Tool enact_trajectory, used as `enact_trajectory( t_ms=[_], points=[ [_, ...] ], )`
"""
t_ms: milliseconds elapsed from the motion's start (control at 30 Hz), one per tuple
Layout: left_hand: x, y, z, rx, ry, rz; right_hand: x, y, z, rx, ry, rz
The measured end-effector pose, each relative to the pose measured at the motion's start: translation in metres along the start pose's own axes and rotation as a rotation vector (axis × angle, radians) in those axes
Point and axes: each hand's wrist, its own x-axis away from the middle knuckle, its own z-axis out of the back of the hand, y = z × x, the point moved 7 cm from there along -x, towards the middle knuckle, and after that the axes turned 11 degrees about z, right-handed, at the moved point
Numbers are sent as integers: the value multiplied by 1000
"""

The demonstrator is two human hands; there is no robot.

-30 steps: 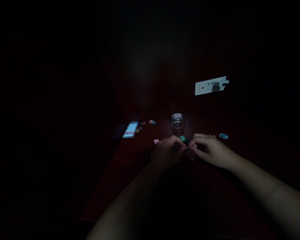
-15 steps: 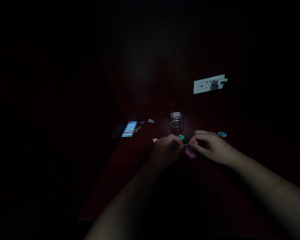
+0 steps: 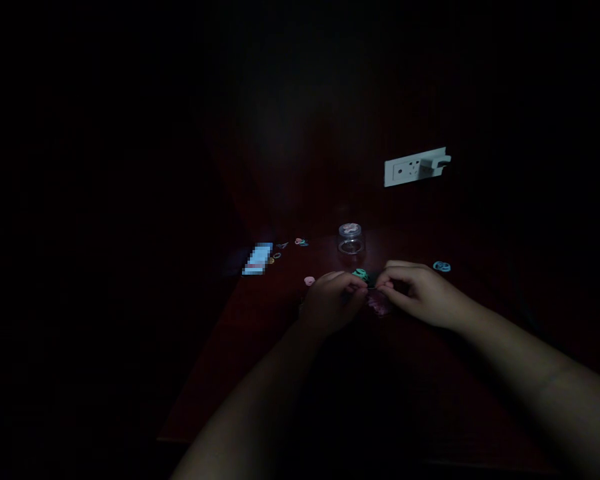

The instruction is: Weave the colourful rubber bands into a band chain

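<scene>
My left hand and my right hand face each other over the dark red table, each with its fingertips pinched. A thin pale strand runs across the small gap between them, its ends hidden in the fingers. Just behind the fingertips lies a green bundle with dark stripes. Below the gap is a pinkish, glittery piece, partly dim. A small pink round piece rests beyond my left knuckles. Blue loops lie beyond my right hand.
A clear lidded jar stands behind the hands. At the table's left edge glows a blurred, phone-like screen, beside a small ring and several coloured bits. A white wall socket holds a plug. The surroundings are very dark.
The view has shifted slightly, so the socket and jar appear a little further left. Both hands keep their pinch, and the strand between them looks thinner and fainter.
</scene>
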Motion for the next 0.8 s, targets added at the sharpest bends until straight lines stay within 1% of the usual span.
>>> enact_trajectory(
  t_ms=[333, 533, 700, 800],
  points=[
    [0, -1, 1, -19, -2, 31, 0, -1, 1, -7, -21, -6],
    [-1, -8, 3, 55, 8, 36, 1, 1, 1, -27, -27, -8],
    [0, -2, -4, 50, -55, -17, 0, 0, -1, -57, -33, -7],
    [-1, 1, -6, 17, -65, -27, -1, -1, -3, -72, -38, -4]
  ],
)
